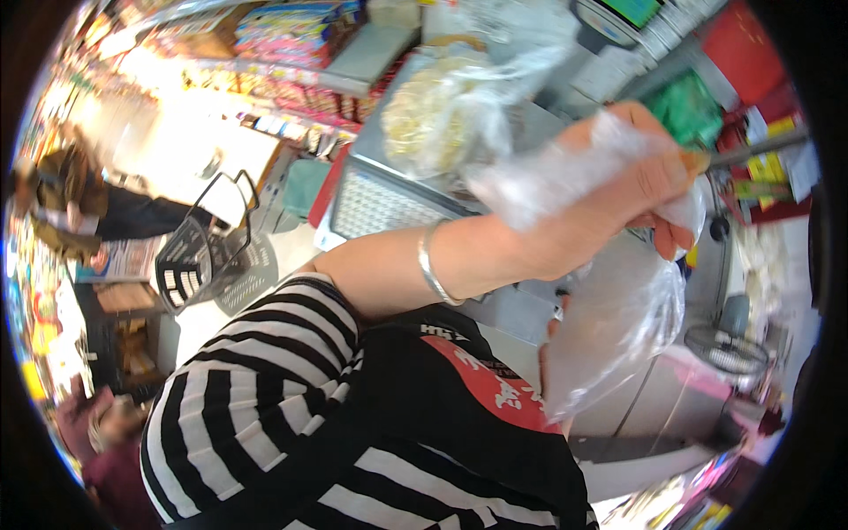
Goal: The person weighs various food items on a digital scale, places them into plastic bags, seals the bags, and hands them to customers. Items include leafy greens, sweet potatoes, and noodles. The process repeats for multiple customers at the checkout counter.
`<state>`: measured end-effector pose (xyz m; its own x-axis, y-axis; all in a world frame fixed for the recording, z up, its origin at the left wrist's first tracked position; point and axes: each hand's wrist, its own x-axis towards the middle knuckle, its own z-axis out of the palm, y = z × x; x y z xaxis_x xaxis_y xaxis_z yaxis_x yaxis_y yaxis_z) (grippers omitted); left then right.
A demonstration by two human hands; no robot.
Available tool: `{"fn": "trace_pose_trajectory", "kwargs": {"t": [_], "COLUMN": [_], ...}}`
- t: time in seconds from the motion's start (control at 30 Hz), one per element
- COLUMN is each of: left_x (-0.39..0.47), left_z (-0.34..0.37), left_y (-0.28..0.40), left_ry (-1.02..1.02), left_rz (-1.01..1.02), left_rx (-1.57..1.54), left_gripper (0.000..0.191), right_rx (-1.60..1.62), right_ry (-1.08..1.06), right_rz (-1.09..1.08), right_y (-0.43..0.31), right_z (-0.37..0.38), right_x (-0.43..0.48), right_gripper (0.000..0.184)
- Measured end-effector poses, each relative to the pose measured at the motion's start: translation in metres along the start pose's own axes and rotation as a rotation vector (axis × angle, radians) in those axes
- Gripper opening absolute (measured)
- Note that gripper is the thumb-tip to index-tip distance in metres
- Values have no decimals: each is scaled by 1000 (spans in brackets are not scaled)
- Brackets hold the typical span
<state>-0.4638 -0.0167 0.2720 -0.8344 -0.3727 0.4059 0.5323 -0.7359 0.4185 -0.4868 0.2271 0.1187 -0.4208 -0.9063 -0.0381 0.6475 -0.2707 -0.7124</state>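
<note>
My left hand, with a silver bangle on its wrist, reaches across the view and grips thin clear plastic film. A clear plastic bag hangs below its fingers; what is inside cannot be made out. Beside the bag's left edge a little of my right hand shows, mostly hidden, so its hold is unclear. Beyond my left forearm, a clear bag of pale yellow food, perhaps bean sprouts, lies on a grey surface. Another crumpled clear bag part stands up next to it.
A perforated white panel borders the counter. Packaged goods fill shelves at the upper left. A black shopping basket hangs near a person; another person is at lower left. A fan and green bag are at right.
</note>
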Motion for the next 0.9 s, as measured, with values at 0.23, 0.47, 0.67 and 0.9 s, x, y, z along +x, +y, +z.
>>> {"fn": "trace_pose_trajectory", "kwargs": {"t": [0.23, 0.47, 0.67, 0.9], "left_x": [-125, -257, -356, -424], "left_z": [-45, -69, -117, -145], "left_y": [183, 327, 433, 520], "left_ry": [-294, 818, 1329, 1627], "left_rz": [446, 839, 1029, 1132], "left_rx": [265, 998, 1371, 1549], "left_gripper": [21, 10, 12, 13], "right_rx": [-394, -708, -435, -527], "right_ry": [24, 582, 947, 1056], "right_rz": [288, -93, -51, 31], "right_y": [39, 49, 53, 69], "right_z": [67, -18, -109, -131], "right_x": [102, 111, 95, 94], "right_gripper": [34, 25, 39, 43]}}
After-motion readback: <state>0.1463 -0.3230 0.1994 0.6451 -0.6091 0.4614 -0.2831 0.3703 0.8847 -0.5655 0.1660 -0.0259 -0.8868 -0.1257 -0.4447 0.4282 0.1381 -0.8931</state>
